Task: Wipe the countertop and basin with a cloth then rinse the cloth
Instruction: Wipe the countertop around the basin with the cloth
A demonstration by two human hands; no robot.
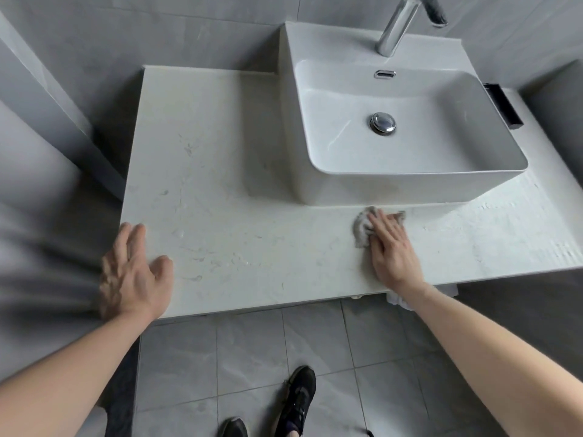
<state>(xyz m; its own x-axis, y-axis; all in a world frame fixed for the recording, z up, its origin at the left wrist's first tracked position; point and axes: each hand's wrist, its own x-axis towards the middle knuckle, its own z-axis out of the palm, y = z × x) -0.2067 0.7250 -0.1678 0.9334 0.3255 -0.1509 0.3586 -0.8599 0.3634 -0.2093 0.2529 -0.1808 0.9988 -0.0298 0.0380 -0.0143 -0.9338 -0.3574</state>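
Right hand [390,247] on crumpled grey cloth [361,231]

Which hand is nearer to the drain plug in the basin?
Right. The right hand presses the cloth just in front of the basin holding the drain plug; the left hand is at the far left edge of the countertop.

Flat left hand [134,274], flat right hand [391,247], palms down.

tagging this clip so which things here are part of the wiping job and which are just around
Job: cloth under the right hand, countertop, basin, tap.
Just around: black box beside the basin, black shoes.
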